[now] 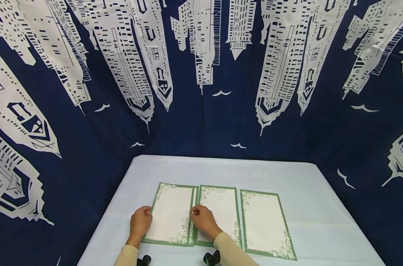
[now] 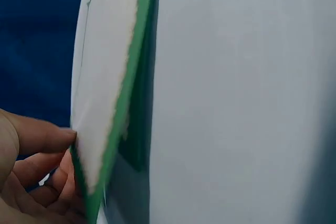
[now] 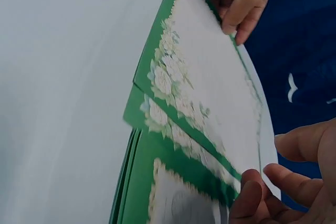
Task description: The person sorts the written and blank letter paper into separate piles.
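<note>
The left hand (image 1: 141, 223) pinches the left edge of the leftmost green-bordered floral sheet (image 1: 171, 212) on the tabletop (image 1: 324, 225). This rectangle looks like thin, light card, probably stiff enough to stay straight but easily creased; opposite side edges seem the best hold. A matching sheet underneath (image 1: 196, 194) shows as a narrow strip. The right hand (image 1: 205, 221) has fingertips at the top sheet's right edge; whether that grip is closed cannot be told. Further right lie a middle sheet (image 1: 219, 207) and a rightmost sheet (image 1: 266, 221), smooth-looking, with printed pale blossoms.
</note>
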A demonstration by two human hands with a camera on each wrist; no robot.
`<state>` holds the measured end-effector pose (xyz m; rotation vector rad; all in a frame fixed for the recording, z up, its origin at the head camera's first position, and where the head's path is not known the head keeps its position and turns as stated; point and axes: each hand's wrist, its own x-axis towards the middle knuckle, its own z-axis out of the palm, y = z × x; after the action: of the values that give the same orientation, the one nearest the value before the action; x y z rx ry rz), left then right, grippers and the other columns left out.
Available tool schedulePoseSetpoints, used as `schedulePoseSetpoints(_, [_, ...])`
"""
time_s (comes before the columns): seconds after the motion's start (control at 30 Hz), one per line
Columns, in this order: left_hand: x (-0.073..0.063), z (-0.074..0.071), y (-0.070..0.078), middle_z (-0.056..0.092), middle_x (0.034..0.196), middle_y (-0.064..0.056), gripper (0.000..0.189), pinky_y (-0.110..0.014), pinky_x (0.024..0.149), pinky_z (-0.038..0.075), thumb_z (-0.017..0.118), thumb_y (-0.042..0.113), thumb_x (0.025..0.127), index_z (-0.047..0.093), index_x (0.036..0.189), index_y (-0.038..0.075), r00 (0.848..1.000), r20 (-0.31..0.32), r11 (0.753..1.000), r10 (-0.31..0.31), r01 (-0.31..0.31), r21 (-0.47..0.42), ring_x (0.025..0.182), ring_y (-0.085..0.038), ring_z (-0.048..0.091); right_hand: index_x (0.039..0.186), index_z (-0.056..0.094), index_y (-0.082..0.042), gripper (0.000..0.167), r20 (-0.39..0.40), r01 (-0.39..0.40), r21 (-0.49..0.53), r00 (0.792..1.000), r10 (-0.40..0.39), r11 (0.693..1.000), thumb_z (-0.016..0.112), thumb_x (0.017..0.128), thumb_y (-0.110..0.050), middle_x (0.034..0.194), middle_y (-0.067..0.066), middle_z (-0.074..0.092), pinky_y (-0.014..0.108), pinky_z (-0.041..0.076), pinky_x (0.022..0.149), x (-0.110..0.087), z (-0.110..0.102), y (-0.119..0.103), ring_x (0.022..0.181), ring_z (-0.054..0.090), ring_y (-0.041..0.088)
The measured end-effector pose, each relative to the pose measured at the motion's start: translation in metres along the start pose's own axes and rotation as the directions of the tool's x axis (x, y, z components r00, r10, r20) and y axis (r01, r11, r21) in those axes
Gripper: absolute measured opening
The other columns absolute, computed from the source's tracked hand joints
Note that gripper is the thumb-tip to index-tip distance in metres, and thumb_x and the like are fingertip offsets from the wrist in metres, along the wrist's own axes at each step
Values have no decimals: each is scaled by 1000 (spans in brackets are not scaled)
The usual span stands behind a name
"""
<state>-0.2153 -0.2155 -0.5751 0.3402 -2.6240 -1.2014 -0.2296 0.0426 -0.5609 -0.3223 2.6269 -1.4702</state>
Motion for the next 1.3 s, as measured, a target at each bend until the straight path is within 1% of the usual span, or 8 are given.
schedulePoseSetpoints(0.17, [-4, 6, 14, 64, 85, -15, 27, -49, 69, 50, 71, 0, 84, 70, 109, -12, 996, -72, 997, 47, -43, 60, 76, -31, 61, 115, 68, 4, 24, -86, 33, 10, 996, -32, 999, 64, 96, -11, 100, 7, 68, 38, 56, 75, -12, -22, 13, 92, 67, 26])
schedulePoseSetpoints(0.3, [-12, 26, 35, 64, 81, -7, 22, -43, 68, 51, 72, 1, 86, 73, 106, -7, 989, -79, 992, 125, -124, 17, 74, -25, 61, 111, 71, 2, 19, -212, 30, -98, 976, -51, 995, 66, 95, -8, 98, 7, 70, 37, 56, 72, -22, -45, 31, 89, 67, 24])
schedulePoseSetpoints(0.43, [-26, 53, 59, 69, 87, -4, 22, -41, 71, 54, 72, 7, 90, 73, 110, -3, 980, 67, 980, 189, -184, -74, 79, -22, 66, 111, 70, 3, 21, -301, -45, -224, 953, -26, 974, 68, 93, -7, 101, 10, 70, 40, 56, 73, -31, -68, 46, 88, 67, 24])
schedulePoseSetpoints(0.57, [-38, 71, 80, 72, 104, -16, 33, -49, 83, 55, 69, 15, 95, 68, 122, -5, 947, 242, 976, 211, -192, -101, 97, -33, 68, 116, 68, 7, 27, -312, -111, -279, 950, 19, 954, 68, 94, -9, 103, 16, 69, 45, 55, 74, -39, -86, 56, 89, 66, 28])
schedulePoseSetpoints(0.67, [-43, 81, 92, 69, 115, -25, 40, -56, 91, 52, 68, 17, 96, 64, 127, -7, 925, 316, 977, 214, -196, -85, 109, -43, 65, 118, 66, 9, 31, -300, -134, -310, 953, 37, 941, 70, 94, -10, 102, 18, 68, 48, 55, 77, -45, -93, 61, 92, 67, 32])
schedulePoseSetpoints(0.77, [-48, 89, 99, 66, 122, -29, 43, -60, 96, 48, 68, 19, 96, 62, 130, -8, 915, 348, 979, 204, -197, -56, 116, -48, 61, 118, 66, 9, 33, -282, -147, -334, 958, 50, 931, 70, 93, -12, 103, 20, 70, 50, 56, 81, -49, -95, 65, 97, 68, 35])
schedulePoseSetpoints(1.03, [-56, 103, 110, 66, 121, -30, 41, -62, 95, 48, 69, 17, 94, 64, 127, -7, 916, 339, 977, 214, -209, -52, 114, -51, 61, 118, 68, 6, 33, -287, -182, -338, 954, 84, 923, 71, 92, -13, 107, 21, 71, 51, 55, 82, -55, -92, 67, 98, 69, 36])
schedulePoseSetpoints(1.3, [-59, 106, 114, 66, 120, -29, 37, -61, 93, 49, 69, 15, 95, 65, 125, -6, 932, 313, 981, 180, -148, -125, 116, -48, 61, 120, 67, 6, 36, -288, -203, -350, 952, 101, 915, 72, 92, -15, 119, 25, 68, 57, 50, 95, -59, -91, 67, 115, 63, 44])
